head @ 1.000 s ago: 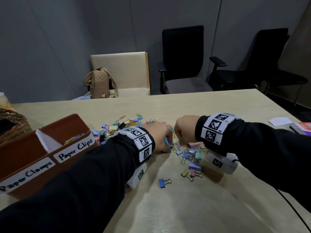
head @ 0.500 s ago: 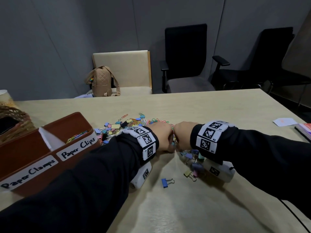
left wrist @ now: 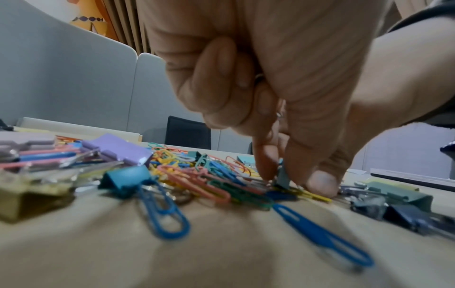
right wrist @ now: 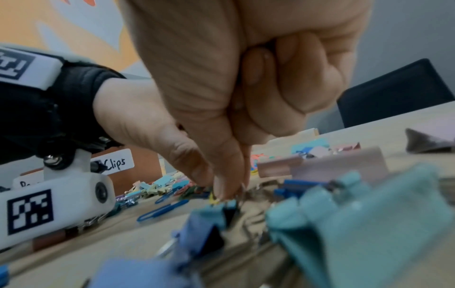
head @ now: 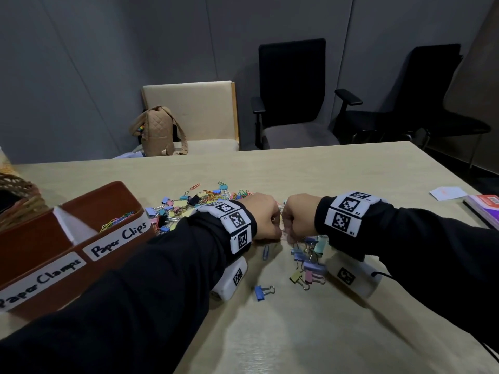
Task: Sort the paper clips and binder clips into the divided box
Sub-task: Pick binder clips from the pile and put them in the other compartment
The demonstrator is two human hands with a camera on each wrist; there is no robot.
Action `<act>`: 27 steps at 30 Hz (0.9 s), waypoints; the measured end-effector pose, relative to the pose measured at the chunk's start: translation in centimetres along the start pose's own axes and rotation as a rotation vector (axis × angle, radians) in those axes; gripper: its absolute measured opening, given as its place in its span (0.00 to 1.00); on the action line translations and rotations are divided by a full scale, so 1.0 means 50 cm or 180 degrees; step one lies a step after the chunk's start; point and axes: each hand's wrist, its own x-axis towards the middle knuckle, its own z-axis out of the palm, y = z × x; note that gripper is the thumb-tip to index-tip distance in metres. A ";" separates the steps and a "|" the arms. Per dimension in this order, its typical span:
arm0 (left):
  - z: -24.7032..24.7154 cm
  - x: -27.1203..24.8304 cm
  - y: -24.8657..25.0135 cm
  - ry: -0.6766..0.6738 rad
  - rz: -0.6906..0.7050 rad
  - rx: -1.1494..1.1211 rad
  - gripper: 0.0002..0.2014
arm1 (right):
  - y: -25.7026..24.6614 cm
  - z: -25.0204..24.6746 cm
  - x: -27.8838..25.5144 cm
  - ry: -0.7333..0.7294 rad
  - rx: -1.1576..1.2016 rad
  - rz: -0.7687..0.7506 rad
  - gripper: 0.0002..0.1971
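A mixed pile of coloured paper clips and binder clips (head: 205, 202) lies mid-table. My left hand (head: 270, 225) and right hand (head: 295, 225) meet knuckle to knuckle at its right end, fingers curled down. In the left wrist view my left hand (left wrist: 290, 177) pinches a teal binder clip (left wrist: 283, 175) between forefinger and thumb. My right hand (right wrist: 229, 190) pinches with thumb and forefinger into the same spot, seemingly on a yellow paper clip (right wrist: 213, 198). The brown divided box (head: 67, 255) stands at the left, with coloured paper clips in its "Paper Clips" section (head: 116, 222).
A cluster of pastel binder clips (head: 307, 263) sits under my right wrist. A lone blue binder clip (head: 263, 290) and a blue paper clip (head: 266, 252) lie nearer me. A wicker basket (head: 16, 195) is far left, a book (head: 483, 209) and paper slip (head: 448, 191) far right.
My right hand has moved left until it meets the left hand. Both hands now pinch at one spot in the pile.
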 end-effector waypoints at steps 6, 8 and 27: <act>-0.029 -0.060 -0.032 0.0127 0.0010 -0.0076 0.05 | 0.039 -0.029 -0.010 0.0250 0.0655 0.0358 0.15; -0.031 -0.088 -0.050 0.0028 -0.0067 -0.0096 0.05 | 0.043 -0.033 -0.015 0.0362 0.0824 0.0335 0.18; -0.030 -0.041 -0.055 -0.0300 -0.0142 0.0718 0.25 | -0.042 0.015 0.022 0.0075 -0.0530 -0.0123 0.33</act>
